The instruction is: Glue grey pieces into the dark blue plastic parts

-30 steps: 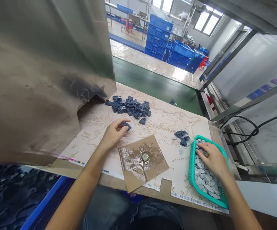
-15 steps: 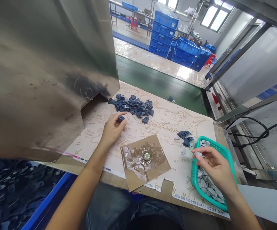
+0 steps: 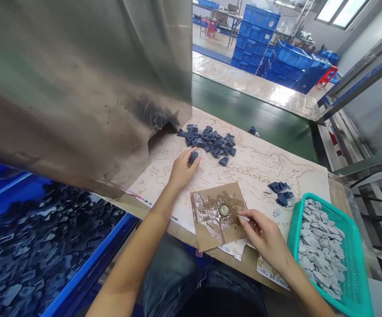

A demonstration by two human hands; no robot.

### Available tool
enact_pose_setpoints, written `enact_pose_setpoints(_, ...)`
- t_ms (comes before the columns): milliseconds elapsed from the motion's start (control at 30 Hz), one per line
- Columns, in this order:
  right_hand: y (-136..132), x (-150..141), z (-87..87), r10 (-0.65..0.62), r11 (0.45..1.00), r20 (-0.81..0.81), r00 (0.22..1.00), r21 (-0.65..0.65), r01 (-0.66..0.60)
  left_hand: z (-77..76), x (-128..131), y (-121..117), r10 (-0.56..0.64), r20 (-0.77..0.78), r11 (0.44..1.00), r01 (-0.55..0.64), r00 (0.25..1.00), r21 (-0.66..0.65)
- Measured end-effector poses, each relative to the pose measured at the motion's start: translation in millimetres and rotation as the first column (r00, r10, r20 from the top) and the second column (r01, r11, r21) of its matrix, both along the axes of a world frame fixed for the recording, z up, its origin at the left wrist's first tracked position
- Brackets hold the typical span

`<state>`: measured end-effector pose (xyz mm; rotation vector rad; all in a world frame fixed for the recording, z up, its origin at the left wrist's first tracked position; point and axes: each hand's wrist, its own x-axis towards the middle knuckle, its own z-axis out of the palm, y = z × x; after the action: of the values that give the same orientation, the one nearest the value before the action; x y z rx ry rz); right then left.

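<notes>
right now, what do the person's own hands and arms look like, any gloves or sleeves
The left hand and right hand are ungloved, with no ring, watch or bracelet visible. No sleeve covers the visible part of either forearm.

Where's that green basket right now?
In the head view, the green basket stands at the lower right, to the right of the person's right hand and beside the small cluster of dark pieces.
</notes>
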<state>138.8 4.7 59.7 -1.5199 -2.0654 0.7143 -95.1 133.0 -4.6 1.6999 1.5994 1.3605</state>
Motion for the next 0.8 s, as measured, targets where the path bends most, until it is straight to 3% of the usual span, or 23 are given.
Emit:
enact_pose_setpoints(167, 10, -19, -12.9, 0.036, 0.999, 0.030, 0.999, 0.039, -0.037, 1.2, -1, 0, 0.000, 0.015, 1.000, 0.000, 1.000, 0.009)
enact_pose_setpoints(300, 22, -27, -20.6, 0.089, 0.985, 0.127, 0.988, 0.134, -0.105, 1.1, -1, 0, 0.016, 0.153, 0.999, -0.007, 0.988, -0.054)
enact_pose_setpoints(400, 26, -27, -20.5, 0.117, 0.982, 0.224, 0.968, 0.118, -0.146, 0.9, -1, 1, 0.010, 0.238, 0.999, 0.001, 0.971, -0.045)
enact_pose_setpoints(567, 25, -25, -16.9, 0.146, 0.980, 0.286, 0.947, 0.091, -0.179, 0.6, -1, 3, 0.007, 0.219, 0.999, 0.000, 0.976, -0.033)
enact_pose_setpoints(800, 22, -23, -19.3, 0.138, 0.984, 0.208, 0.968, 0.085, -0.159, -4.6, -3, 7, 0.017, 0.181, 0.999, -0.010, 0.983, -0.040)
